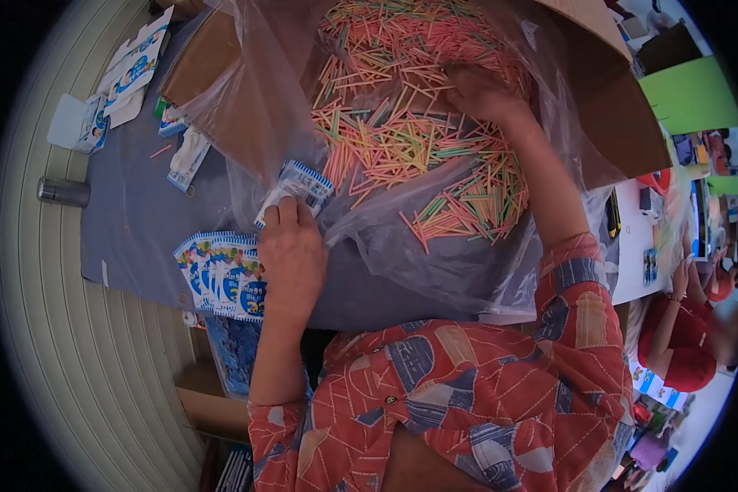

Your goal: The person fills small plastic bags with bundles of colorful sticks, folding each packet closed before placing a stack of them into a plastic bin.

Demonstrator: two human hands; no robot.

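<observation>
My left hand is closed on a small blue-and-white packet, its printed back partly showing above my fingers. Thin sticks in pink, yellow and green lie heaped in a clear plastic liner in front of me. In the upper right of that heap is my right hand, its fingers curled in among the sticks and their tips partly hidden. Below and left of my left hand, several matching packets lie fanned out and overlapping on the grey table cover.
Cardboard box flaps rise around the liner. At the left stand a printed carton and a dark metal cylinder, beside a crumpled white wrapper. A person in red sits at a white table on the right.
</observation>
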